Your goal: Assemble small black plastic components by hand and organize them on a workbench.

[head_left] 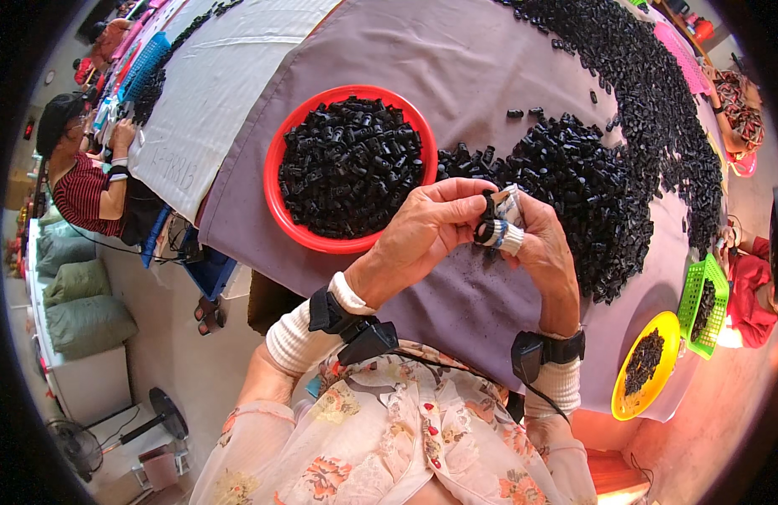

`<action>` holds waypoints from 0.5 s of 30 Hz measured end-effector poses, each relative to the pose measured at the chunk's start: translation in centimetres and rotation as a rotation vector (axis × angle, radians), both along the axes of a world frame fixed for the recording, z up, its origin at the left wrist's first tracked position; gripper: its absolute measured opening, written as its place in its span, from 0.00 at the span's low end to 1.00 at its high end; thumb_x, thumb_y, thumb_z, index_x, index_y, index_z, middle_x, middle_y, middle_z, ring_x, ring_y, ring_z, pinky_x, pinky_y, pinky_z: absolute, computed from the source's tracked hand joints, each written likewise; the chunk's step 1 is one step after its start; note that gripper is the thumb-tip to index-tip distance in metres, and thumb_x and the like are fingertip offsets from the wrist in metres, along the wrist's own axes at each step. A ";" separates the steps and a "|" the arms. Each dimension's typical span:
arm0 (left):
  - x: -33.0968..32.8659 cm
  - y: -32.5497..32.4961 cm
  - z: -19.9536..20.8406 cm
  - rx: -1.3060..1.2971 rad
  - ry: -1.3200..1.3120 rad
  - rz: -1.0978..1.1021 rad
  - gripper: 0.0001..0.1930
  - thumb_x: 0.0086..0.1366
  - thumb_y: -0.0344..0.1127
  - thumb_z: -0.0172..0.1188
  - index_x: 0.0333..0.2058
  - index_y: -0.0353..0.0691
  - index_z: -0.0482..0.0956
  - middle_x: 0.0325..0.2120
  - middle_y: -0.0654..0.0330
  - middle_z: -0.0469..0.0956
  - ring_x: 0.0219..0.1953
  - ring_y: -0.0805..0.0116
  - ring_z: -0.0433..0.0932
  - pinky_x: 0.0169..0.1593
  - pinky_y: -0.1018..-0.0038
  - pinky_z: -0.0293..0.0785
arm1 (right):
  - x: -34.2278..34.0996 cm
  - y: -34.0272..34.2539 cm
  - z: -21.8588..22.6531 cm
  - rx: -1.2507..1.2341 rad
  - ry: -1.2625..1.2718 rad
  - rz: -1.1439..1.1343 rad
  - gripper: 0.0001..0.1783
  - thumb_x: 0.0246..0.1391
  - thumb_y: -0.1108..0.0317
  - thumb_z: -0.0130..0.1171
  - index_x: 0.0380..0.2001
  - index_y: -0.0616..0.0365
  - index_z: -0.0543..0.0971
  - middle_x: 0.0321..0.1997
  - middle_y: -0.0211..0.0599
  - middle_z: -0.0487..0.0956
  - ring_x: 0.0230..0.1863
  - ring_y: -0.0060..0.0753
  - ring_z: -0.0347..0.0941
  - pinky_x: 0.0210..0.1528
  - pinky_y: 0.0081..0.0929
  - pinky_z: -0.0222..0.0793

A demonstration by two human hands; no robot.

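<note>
My left hand is closed, its thumb and forefinger pinching at a small black plastic part. My right hand curls in from the other side, its fingers closed on the same spot. White wrapping with a blue stripe covers fingertips of the right hand. Fingers hide most of the part, so its exact shape cannot be made out. Just beyond and right of my hands lies a big heap of similar black parts. A red basin full of black parts stands left of my hands.
A grey-mauve cloth covers the table. Near its right edge are a yellow bowl and a green basket, both holding black pieces. One person sits at the left; others sit at the right. A fan stands lower left.
</note>
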State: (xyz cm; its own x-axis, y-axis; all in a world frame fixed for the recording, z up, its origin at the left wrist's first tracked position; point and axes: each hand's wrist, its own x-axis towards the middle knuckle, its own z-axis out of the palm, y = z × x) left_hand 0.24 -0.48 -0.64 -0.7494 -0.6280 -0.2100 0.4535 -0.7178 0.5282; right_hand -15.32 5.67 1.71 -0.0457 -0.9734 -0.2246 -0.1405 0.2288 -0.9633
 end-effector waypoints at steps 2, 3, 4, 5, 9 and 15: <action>0.0 0.0 0.0 0.006 0.000 0.001 0.12 0.61 0.29 0.52 0.43 0.34 0.72 0.35 0.58 0.76 0.34 0.75 0.75 0.39 0.78 0.72 | 0.0 -0.1 0.0 -0.013 0.009 -0.005 0.11 0.43 0.64 0.62 0.30 0.55 0.74 0.16 0.19 0.69 0.13 0.09 0.60 0.13 0.12 0.54; 0.0 -0.1 0.0 0.012 0.001 0.001 0.12 0.61 0.29 0.52 0.43 0.34 0.72 0.36 0.58 0.76 0.34 0.75 0.75 0.39 0.78 0.72 | 0.0 -0.1 -0.1 -0.012 0.010 -0.005 0.11 0.43 0.64 0.62 0.30 0.55 0.74 0.16 0.19 0.69 0.13 0.09 0.60 0.13 0.12 0.54; 0.0 -0.1 0.0 0.012 0.001 0.000 0.12 0.61 0.29 0.52 0.43 0.34 0.72 0.36 0.58 0.76 0.34 0.75 0.75 0.39 0.78 0.72 | -0.1 -0.1 -0.2 -0.015 0.011 -0.001 0.11 0.43 0.64 0.62 0.30 0.55 0.74 0.17 0.19 0.69 0.13 0.09 0.60 0.14 0.11 0.54; 0.0 -0.1 -0.1 0.016 -0.003 -0.004 0.11 0.61 0.29 0.52 0.43 0.34 0.72 0.35 0.59 0.76 0.34 0.75 0.74 0.39 0.78 0.72 | -0.1 -0.1 -0.2 -0.018 0.013 0.003 0.11 0.43 0.64 0.62 0.30 0.55 0.74 0.17 0.19 0.68 0.13 0.09 0.60 0.14 0.11 0.54; 0.1 -0.1 0.0 0.017 0.000 -0.014 0.11 0.61 0.29 0.52 0.42 0.34 0.72 0.34 0.60 0.76 0.33 0.76 0.74 0.38 0.78 0.72 | 0.0 -0.1 -0.2 -0.016 0.009 0.019 0.11 0.43 0.65 0.62 0.30 0.55 0.74 0.17 0.19 0.69 0.15 0.09 0.60 0.15 0.12 0.54; 0.0 -0.1 -0.5 0.022 -0.015 -0.016 0.11 0.61 0.30 0.52 0.42 0.34 0.72 0.33 0.61 0.76 0.32 0.76 0.74 0.38 0.78 0.72 | -0.2 -0.1 0.0 -0.028 0.015 0.067 0.11 0.43 0.65 0.62 0.30 0.57 0.74 0.18 0.19 0.68 0.18 0.12 0.60 0.18 0.16 0.56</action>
State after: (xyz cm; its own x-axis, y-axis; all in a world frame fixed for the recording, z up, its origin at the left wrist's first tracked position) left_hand 0.27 -0.57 -1.15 -0.7560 -0.6111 -0.2346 0.4341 -0.7363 0.5190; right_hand -15.52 5.56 1.74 0.0165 -0.9803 -0.1968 -0.1695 0.1912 -0.9668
